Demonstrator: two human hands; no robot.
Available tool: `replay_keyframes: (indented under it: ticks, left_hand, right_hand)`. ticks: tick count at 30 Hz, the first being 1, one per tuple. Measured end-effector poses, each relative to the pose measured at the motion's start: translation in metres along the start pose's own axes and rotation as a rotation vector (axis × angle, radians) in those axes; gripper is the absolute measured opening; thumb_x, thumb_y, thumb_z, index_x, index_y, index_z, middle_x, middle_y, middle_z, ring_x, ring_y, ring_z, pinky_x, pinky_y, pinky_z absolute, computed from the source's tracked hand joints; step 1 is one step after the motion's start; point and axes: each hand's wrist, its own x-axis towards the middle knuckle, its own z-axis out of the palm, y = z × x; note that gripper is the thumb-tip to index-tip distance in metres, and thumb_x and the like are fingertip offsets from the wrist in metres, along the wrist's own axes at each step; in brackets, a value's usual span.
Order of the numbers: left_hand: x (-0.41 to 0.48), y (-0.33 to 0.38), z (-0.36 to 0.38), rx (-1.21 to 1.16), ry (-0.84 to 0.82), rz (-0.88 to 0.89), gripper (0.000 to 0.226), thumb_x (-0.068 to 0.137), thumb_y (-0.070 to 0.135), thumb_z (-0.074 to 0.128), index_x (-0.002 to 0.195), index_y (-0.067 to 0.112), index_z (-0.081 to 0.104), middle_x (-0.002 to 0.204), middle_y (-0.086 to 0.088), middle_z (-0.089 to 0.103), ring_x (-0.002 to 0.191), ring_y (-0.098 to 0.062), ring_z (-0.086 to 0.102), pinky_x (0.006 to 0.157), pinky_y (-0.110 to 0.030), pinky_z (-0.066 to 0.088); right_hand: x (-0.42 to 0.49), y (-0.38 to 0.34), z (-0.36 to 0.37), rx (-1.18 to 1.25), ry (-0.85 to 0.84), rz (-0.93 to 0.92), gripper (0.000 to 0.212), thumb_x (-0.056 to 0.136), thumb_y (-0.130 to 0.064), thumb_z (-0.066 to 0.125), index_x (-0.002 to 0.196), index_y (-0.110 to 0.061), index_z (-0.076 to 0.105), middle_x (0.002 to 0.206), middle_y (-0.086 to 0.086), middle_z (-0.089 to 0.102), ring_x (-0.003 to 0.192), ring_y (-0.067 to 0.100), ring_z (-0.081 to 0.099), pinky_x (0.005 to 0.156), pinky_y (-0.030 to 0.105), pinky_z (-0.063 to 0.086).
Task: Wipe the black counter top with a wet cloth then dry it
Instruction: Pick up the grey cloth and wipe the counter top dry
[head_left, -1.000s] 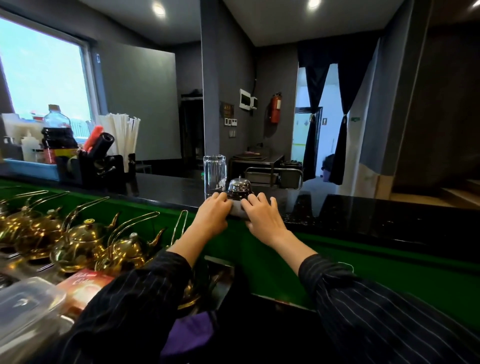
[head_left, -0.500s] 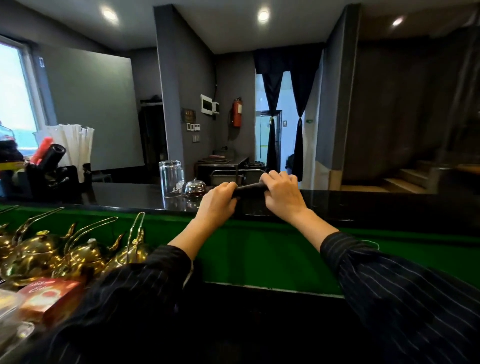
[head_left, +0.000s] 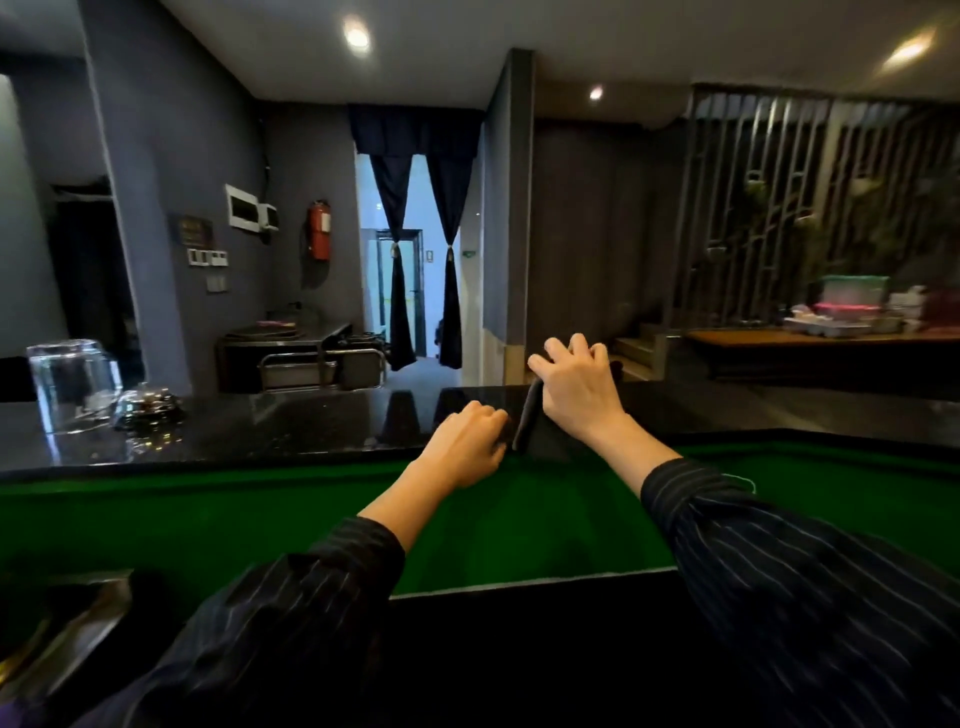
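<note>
The glossy black counter top (head_left: 291, 426) runs across the middle of the head view. A dark cloth (head_left: 527, 415) is stretched over it between my two hands. My right hand (head_left: 579, 387) grips the cloth's far end, raised a little above the counter. Closed around the cloth's near end, my left hand (head_left: 465, 447) sits at the counter's front edge. Much of the cloth is hidden under my fingers and hard to tell from the dark surface.
An upturned clear glass (head_left: 72, 384) and a small metal bell (head_left: 148, 405) stand on the counter at the left. A green panel (head_left: 208, 519) runs below the front edge. A wooden table with plastic containers (head_left: 852, 306) stands far right.
Both hands left the bell and glass and moved right along the counter with the dark cloth. The view swung right; the gold teapots and straw holder went out of sight.
</note>
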Motion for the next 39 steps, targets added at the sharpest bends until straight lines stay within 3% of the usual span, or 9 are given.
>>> replay_keyframes:
  ticks: [6,12,18,21,25,28,33,36,39]
  left_hand:
    - [0.032,0.019,0.035,0.108,-0.096,-0.009,0.054,0.092,0.038,0.049,0.137,0.011,0.039,0.142,-0.009,0.042,0.135,-0.027,0.031,0.109,-0.054,0.029]
    - [0.054,-0.006,0.057,0.118,-0.105,-0.075,0.064,0.092,0.059,0.033,0.139,0.015,0.037,0.145,-0.005,0.038,0.137,-0.025,0.028,0.110,-0.053,0.028]
    - [0.070,-0.039,0.061,0.016,-0.108,-0.133,0.097,0.070,0.082,-0.002,0.137,0.028,0.041,0.144,0.002,0.041,0.136,-0.021,0.028,0.112,-0.055,0.023]
    - [0.079,-0.044,0.061,0.067,-0.148,-0.093,0.086,0.074,0.076,0.007,0.139,0.030,0.041,0.144,0.001,0.041,0.135,-0.023,0.029,0.111,-0.052,0.024]
    - [0.085,-0.047,0.064,0.016,-0.216,-0.067,0.074,0.080,0.070,0.008,0.139,0.038,0.038,0.148,0.003,0.039,0.137,-0.020,0.029,0.111,-0.052,0.026]
    - [0.084,-0.047,0.068,-0.077,-0.269,-0.089,0.058,0.090,0.063,0.017,0.139,0.039,0.038,0.148,0.003,0.041,0.137,-0.019,0.033,0.111,-0.050,0.029]
    - [0.082,-0.047,0.067,-0.117,-0.277,-0.109,0.045,0.098,0.049,0.026,0.141,0.040,0.037,0.149,0.004,0.039,0.138,-0.015,0.032,0.111,-0.045,0.031]
    - [0.083,-0.045,0.066,-0.098,-0.271,-0.102,0.044,0.099,0.048,0.027,0.141,0.040,0.037,0.150,0.004,0.039,0.138,-0.017,0.033,0.111,-0.044,0.032]
    - [0.083,-0.045,0.068,-0.081,-0.238,-0.090,0.043,0.099,0.046,0.027,0.140,0.039,0.039,0.148,0.006,0.041,0.136,-0.017,0.036,0.108,-0.043,0.036]
  right_hand:
    - [-0.014,0.036,0.039,-0.034,-0.241,0.137,0.028,0.094,-0.011,0.048,0.118,-0.018,0.059,0.134,0.011,0.044,0.126,0.038,0.035,0.098,0.063,0.029]
    - [0.002,0.031,0.092,0.202,-0.383,0.348,0.024,0.099,-0.015,0.042,0.116,-0.019,0.059,0.139,0.010,0.034,0.121,0.036,0.037,0.089,0.048,0.043]
    - [0.032,0.029,0.113,0.304,-0.452,0.400,0.030,0.099,-0.016,0.046,0.127,-0.007,0.050,0.130,0.017,0.053,0.118,0.034,0.051,0.087,0.039,0.048]
    - [0.024,0.032,0.115,0.440,-0.643,0.230,0.048,0.099,-0.041,0.041,0.131,-0.007,0.051,0.138,0.019,0.046,0.126,0.036,0.045,0.100,0.045,0.039]
    - [0.013,0.059,0.114,0.429,-0.852,0.024,0.044,0.103,-0.035,0.019,0.136,-0.020,0.044,0.152,0.008,0.034,0.143,0.031,0.024,0.111,0.064,0.016]
    - [0.029,0.075,0.118,0.571,-1.010,0.132,0.051,0.105,-0.041,0.011,0.154,-0.027,0.018,0.163,0.001,0.008,0.150,0.028,0.004,0.118,0.051,0.003]
    - [0.067,0.078,0.142,0.522,-1.157,0.211,0.061,0.102,-0.052,0.014,0.155,-0.024,0.008,0.163,0.001,0.003,0.150,0.024,0.005,0.118,0.042,0.007]
    - [0.085,0.068,0.187,0.344,-1.118,0.268,0.081,0.085,-0.074,0.016,0.154,-0.032,0.015,0.163,0.000,0.008,0.149,0.030,0.007,0.117,0.056,0.008]
    - [0.082,0.037,0.196,0.303,-0.920,0.256,0.062,0.097,-0.054,0.020,0.153,-0.028,0.020,0.161,0.007,0.016,0.147,0.034,0.011,0.114,0.059,0.009]
